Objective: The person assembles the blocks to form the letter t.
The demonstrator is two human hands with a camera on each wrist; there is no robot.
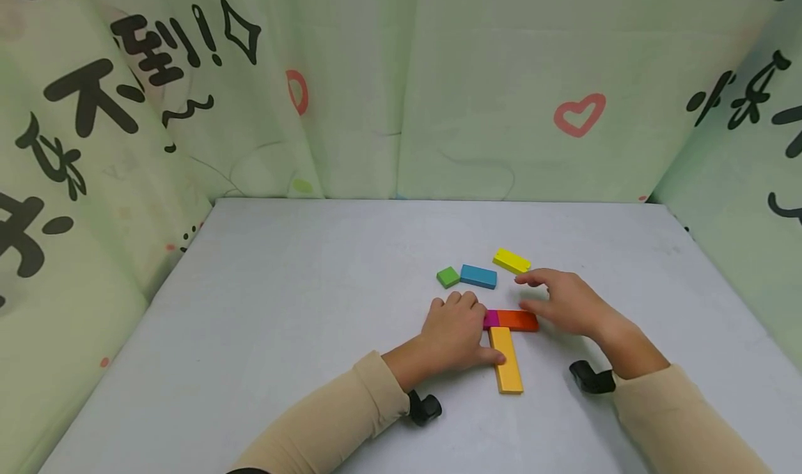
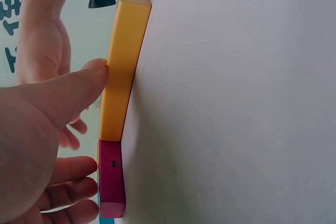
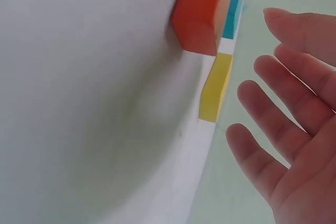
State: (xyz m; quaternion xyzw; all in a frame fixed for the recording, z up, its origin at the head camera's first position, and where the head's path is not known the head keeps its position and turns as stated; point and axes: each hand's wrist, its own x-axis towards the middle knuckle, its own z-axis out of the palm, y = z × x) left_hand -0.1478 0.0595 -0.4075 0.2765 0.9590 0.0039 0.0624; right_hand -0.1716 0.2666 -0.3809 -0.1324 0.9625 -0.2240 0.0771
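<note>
In the head view the left hand (image 1: pixel 454 335) lies over the magenta block (image 1: pixel 491 319), its thumb resting on the orange-yellow block (image 1: pixel 506 362). The left wrist view shows the thumb touching the long face of the orange-yellow block (image 2: pixel 123 66) and fingertips against the magenta block (image 2: pixel 111 174). A red-orange block (image 1: pixel 519 321) adjoins the magenta one, and the orange-yellow block extends toward the front from this row. The right hand (image 1: pixel 570 303) hovers beside the red-orange block with fingers spread and nothing held; in the right wrist view its fingers (image 3: pixel 273 114) are relaxed.
Behind the row lie a green block (image 1: pixel 447 277), a blue block (image 1: pixel 479 276) and a yellow block (image 1: pixel 511 260), the yellow one close to the right fingertips. The white table (image 1: pixel 282 286) is bounded by a printed curtain (image 1: pixel 470 112) at the back and sides.
</note>
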